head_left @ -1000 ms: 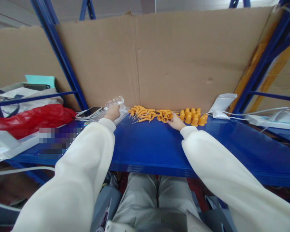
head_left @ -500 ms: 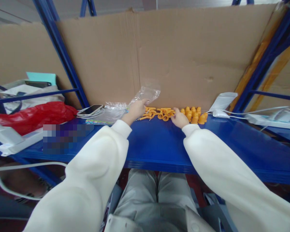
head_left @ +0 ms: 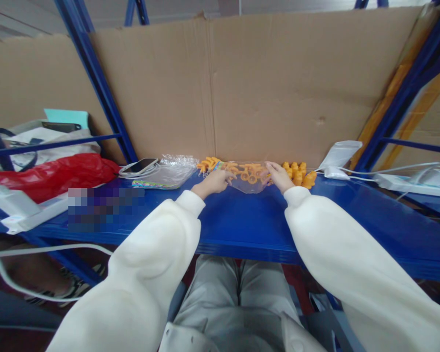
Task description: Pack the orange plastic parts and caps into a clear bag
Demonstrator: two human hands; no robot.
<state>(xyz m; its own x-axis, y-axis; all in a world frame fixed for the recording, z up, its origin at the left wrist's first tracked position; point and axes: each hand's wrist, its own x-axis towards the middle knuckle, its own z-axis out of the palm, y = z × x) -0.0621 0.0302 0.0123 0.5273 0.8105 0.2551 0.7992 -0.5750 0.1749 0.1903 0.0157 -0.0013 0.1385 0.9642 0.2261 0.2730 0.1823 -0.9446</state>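
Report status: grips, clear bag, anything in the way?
Left grip holding clear bag; right grip at its right edge, pinch unclear. Bag spread between. Possibly in the way: orange pieces, seen through it and either side.

Far back, I see a cardboard sheet (head_left: 271,88) standing upright. On my left lies a red bag (head_left: 58,173), with a phone (head_left: 141,166) just beside it; far right, I spot a white pouch (head_left: 341,154) near a white power strip (head_left: 407,187).
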